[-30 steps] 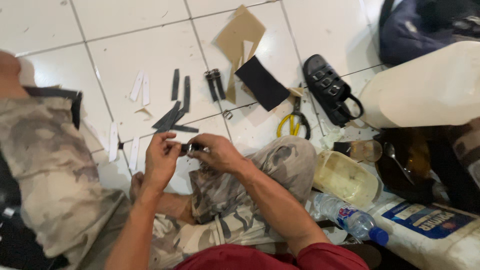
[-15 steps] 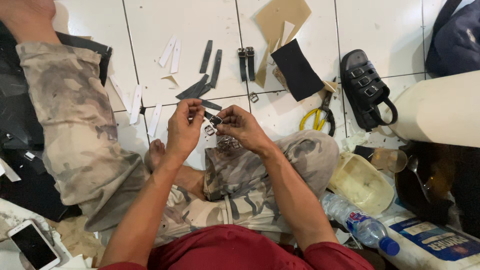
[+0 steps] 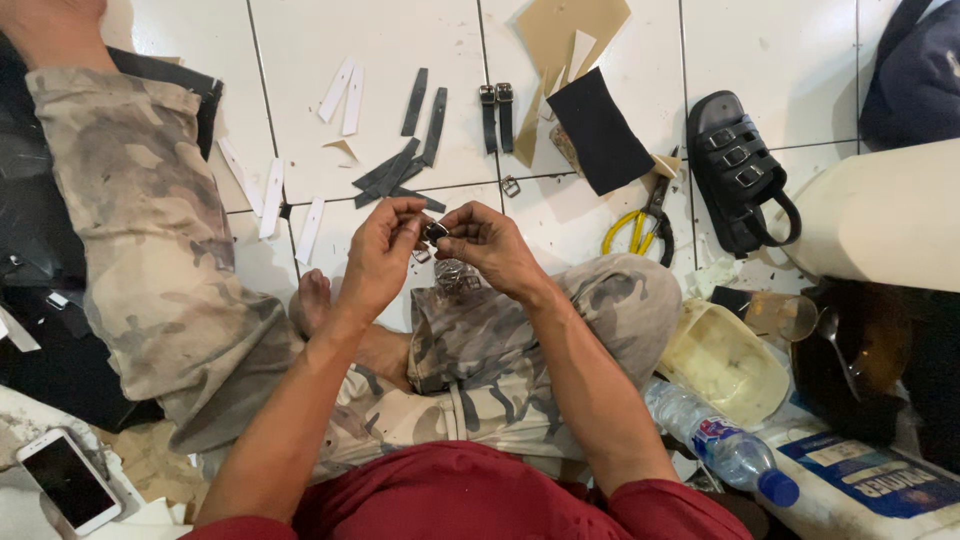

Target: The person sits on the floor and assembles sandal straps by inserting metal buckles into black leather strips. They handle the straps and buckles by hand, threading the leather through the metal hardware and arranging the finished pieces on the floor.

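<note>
Hands drifted right; both hands (image 3: 440, 240) pinch small buckle (image 3: 436, 231). Loose grip could drop it into lap.

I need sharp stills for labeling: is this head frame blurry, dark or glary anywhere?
Head view: evenly lit and mostly sharp; both hands cast soft shadows on the tile; the small metal piece they hold is too tiny to resolve; right edge falls dark.

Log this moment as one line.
left hand: pinching buckle | right hand: pinching buckle | nearby: strips, scissors on floor
</note>
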